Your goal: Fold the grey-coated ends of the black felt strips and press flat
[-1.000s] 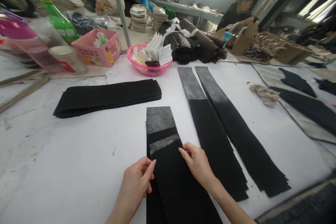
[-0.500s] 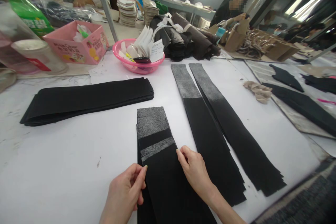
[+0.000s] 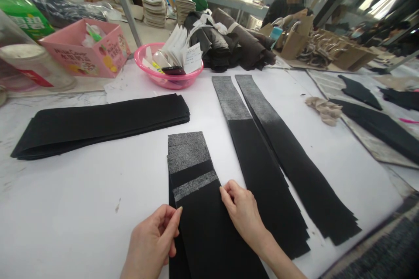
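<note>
A small stack of black fabric strips (image 3: 203, 222) with grey ends lies in front of me on the white table (image 3: 81, 200). My left hand (image 3: 152, 242) pinches the left edge of the top strip, fingers closed. My right hand (image 3: 242, 213) pinches its right edge with curled fingers. Two long piles of black strips (image 3: 265, 174) with grey far ends lie just to the right. A flat stack of black strips (image 3: 98, 124) lies crosswise to the left.
At the back stand a pink bowl (image 3: 163, 79) of paper tags, a pink box (image 3: 81, 50), a green bottle (image 3: 22, 15) and dark leather rolls (image 3: 235, 48). A beige rag (image 3: 324, 109) lies at the right. Two other people sit beyond the table.
My view has shifted a little to the right and down. Both hands have stayed at the edges of the top strip, the left one drawn slightly nearer.
</note>
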Demonstrator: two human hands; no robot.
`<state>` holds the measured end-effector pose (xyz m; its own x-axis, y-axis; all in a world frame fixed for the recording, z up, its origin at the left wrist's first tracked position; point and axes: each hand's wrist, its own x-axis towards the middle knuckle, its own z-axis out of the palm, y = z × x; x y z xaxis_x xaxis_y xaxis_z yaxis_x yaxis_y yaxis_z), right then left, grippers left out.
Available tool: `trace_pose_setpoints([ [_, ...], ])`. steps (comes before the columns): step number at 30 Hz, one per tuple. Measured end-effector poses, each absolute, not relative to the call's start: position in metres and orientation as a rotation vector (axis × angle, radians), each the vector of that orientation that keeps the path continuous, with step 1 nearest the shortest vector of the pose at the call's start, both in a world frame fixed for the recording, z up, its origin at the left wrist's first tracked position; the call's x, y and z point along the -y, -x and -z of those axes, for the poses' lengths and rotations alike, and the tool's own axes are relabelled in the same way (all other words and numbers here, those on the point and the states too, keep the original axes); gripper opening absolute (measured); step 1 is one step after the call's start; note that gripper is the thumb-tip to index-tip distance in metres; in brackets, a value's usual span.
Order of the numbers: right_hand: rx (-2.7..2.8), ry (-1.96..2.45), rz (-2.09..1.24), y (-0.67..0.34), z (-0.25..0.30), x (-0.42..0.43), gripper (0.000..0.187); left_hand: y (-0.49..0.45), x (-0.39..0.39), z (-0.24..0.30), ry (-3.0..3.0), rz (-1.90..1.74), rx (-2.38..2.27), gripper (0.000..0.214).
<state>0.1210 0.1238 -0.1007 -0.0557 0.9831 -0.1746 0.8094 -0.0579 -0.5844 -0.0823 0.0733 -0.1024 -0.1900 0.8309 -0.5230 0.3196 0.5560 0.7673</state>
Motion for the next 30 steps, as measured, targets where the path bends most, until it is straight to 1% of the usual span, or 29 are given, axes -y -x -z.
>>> trace_pose_setpoints([
  [12,1.925,1.931,-0.774,-0.121,0.104,-0.123,0.030,0.087,-0.074,0.113,-0.944,-0.555,-1.744,0.052],
  [17,1.878,1.903,-0.812,-0.120,0.106,-0.121,0.026,0.086,-0.076,0.110,-0.924,-0.600,-1.729,0.052],
  [21,1.856,1.926,-0.816,-0.118,0.107,-0.122,0.029,0.085,-0.076,0.105,-0.938,-0.620,-1.733,0.051],
  [25,1.871,1.957,-0.783,-0.118,0.108,-0.123,0.027,0.087,-0.074,0.107,-0.979,-0.636,-1.720,0.046],
  [30,1.825,1.980,-0.829,-0.118,0.109,-0.123,0.029,0.088,-0.072,0.110,-1.027,-0.651,-1.714,0.041],
])
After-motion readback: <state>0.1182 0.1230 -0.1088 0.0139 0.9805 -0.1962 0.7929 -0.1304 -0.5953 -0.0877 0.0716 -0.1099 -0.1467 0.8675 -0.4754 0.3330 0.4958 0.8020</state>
